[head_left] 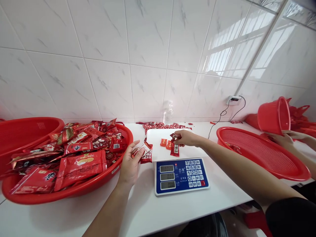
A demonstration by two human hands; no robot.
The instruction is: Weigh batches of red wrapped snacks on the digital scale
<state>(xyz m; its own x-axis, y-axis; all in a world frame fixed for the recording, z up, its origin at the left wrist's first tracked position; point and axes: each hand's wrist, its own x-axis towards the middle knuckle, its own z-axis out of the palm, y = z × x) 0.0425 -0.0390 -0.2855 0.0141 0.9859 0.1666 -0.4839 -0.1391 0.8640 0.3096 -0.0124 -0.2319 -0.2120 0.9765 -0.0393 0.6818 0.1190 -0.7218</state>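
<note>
My left hand (pixel 131 161) is closed on red-and-white snack packets (pixel 147 153), held between the full basket and the scale. Over the white weighing plate (pixel 154 135) of a digital scale (pixel 182 176), my right hand (pixel 184 138) pinches a small dark red snack packet (pixel 175 148). I cannot tell whether that packet touches the plate. Small orange packets (pixel 163 142) lie on the plate beside it. At my left, a red basket (pixel 108 171) is heaped with red snack packets (pixel 80 166) of several sizes.
Another red basket (pixel 32 122) stands at far left. To the right, a red basket (pixel 261 158) holds a few packets; beyond it another person's hands (pixel 287 136) hold a red bucket (pixel 273 115). A clear bottle (pixel 168 112) and patterned red wrappers (pixel 160 126) sit behind the scale. A cable (pixel 218 118) runs from the wall socket.
</note>
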